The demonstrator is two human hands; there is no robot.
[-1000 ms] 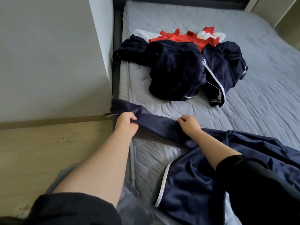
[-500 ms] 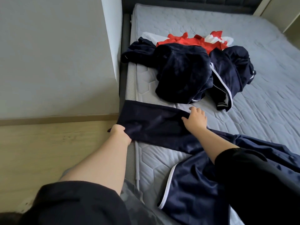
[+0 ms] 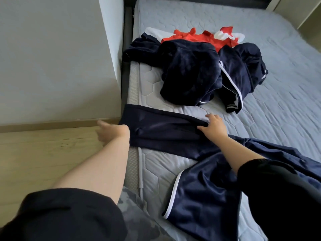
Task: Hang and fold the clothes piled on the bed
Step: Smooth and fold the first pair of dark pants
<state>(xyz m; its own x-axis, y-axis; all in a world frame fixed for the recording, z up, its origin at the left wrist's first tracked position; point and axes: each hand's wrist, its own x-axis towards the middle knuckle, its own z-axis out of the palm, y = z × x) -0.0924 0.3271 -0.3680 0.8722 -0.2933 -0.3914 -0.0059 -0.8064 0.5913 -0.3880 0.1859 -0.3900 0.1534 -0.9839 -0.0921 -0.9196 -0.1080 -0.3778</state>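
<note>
Count coming in. Hands: two, left hand (image 3: pixel 111 132) and right hand (image 3: pixel 212 126). Beds: one bed (image 3: pixel 278 110). Spread flat: one navy garment (image 3: pixel 165 129). Over to pile: two clear navy heaps, velvety heap (image 3: pixel 189 72) and white-piped heap (image 3: pixel 243 66) (third dark fold at left may be part of velvety one, cannot tell). One red garment (image 3: pixel 199 38). White patches: two, left patch (image 3: pixel 154 31), right patch (image 3: pixel 239 34).
</note>
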